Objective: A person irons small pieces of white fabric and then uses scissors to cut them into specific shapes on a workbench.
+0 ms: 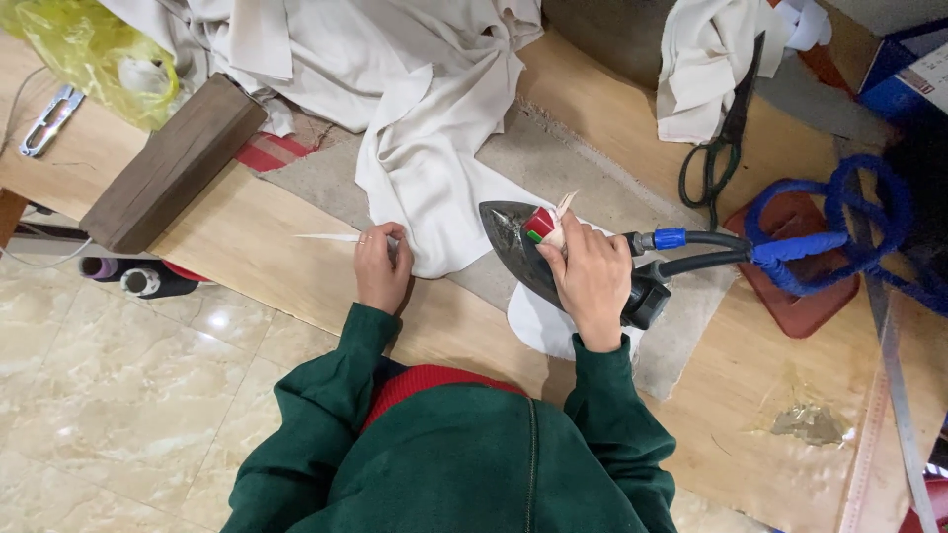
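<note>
Under our right hand [591,281], clenched on its handle, the iron [533,257] points away from us. Just left, our left hand [380,266] pins the cream cloth [434,188] edge, fingers pressed flat.

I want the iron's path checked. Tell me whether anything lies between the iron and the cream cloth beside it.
Nothing visible does: the iron, gripped by the right hand, sits at the cream cloth edge. The left hand rests off to the side.

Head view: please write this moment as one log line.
left hand: pressing cream cloth edge | right hand: gripping iron, raised and tilted | table: wooden | scissors: lying apart
</note>
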